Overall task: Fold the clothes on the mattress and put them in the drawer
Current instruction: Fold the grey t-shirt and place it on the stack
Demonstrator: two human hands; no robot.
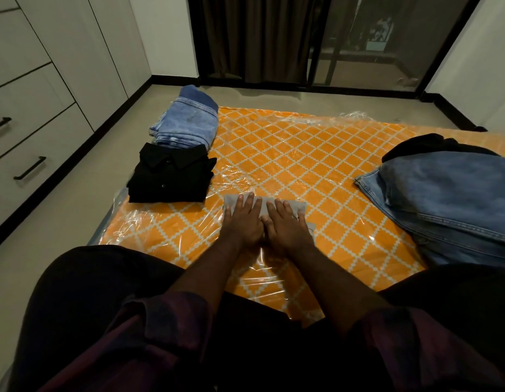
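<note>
Both hands lie flat, side by side, just below the middle of the frame. The left hand [241,219] and the right hand [288,224] have their fingers straight and spread, and they press down on a small grey cloth [262,207] without gripping it. There is a ring on one finger of the right hand. The cloth is a narrow folded strip on the mattress [302,159], which has an orange diamond pattern and is covered in clear plastic wrap [237,176]. It looks as though the person is flattening this fold or is about to fold it again.

Further out, up and to the left, a folded black shirt [172,176] sits near the mattress edge. Behind it and touching it is a stack of folded jeans [186,123]. These pieces seem finished.

At the right edge of the frame a loose denim pile [449,199] lies unfolded, and a black garment [432,145] shows behind it. These are still to be folded.

The drawers [25,154] are at the far left, built into white cupboards, with dark bar handles. They are closed, so I cannot tell what is inside them. Every garment in view is on the mattress. By my reading the folding is about half done and the putting away has not begun.
</note>
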